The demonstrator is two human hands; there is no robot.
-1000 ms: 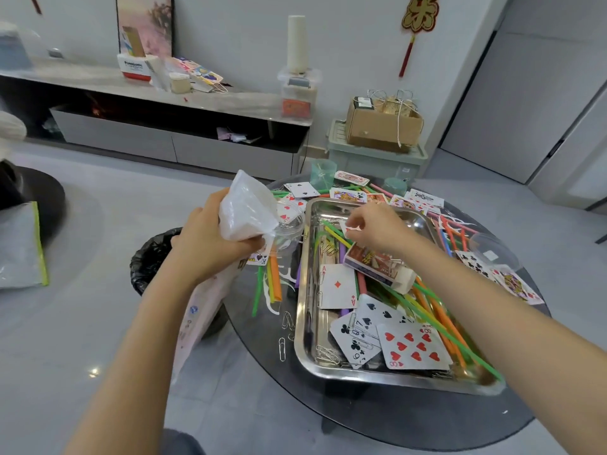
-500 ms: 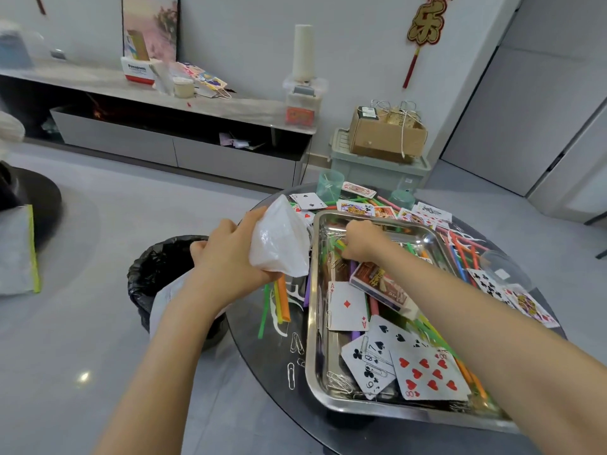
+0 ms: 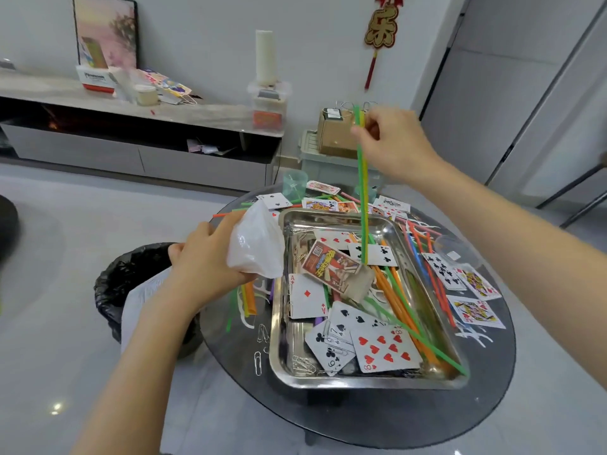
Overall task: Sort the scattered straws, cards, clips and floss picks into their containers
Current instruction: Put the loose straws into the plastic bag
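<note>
My right hand [image 3: 392, 142] is raised high above the steel tray [image 3: 328, 380] and pinches a green and a yellow straw [image 3: 363, 192] by their tops; they hang straight down over the tray. My left hand [image 3: 205, 261] grips a crumpled white plastic bag [image 3: 258, 244] at the tray's left edge. In the tray lie playing cards [image 3: 384, 348], a card box [image 3: 331, 266], orange and green straws [image 3: 399, 297] and paper clips [image 3: 303, 364]. More cards [image 3: 476, 311], straws, clips [image 3: 258, 362] and white floss picks [image 3: 476, 336] lie scattered on the round dark table [image 3: 361, 418].
A black-lined bin [image 3: 128, 277] stands on the floor left of the table. Two small green cups [image 3: 294, 185] sit at the table's far edge, and a clear lid [image 3: 455, 247] lies at its right. Behind stand a low TV cabinet and a cardboard box on a crate.
My right hand has risen from the tray's far end to well above it, lifting the two straws out. My left hand keeps hold of the bag and has barely moved.
</note>
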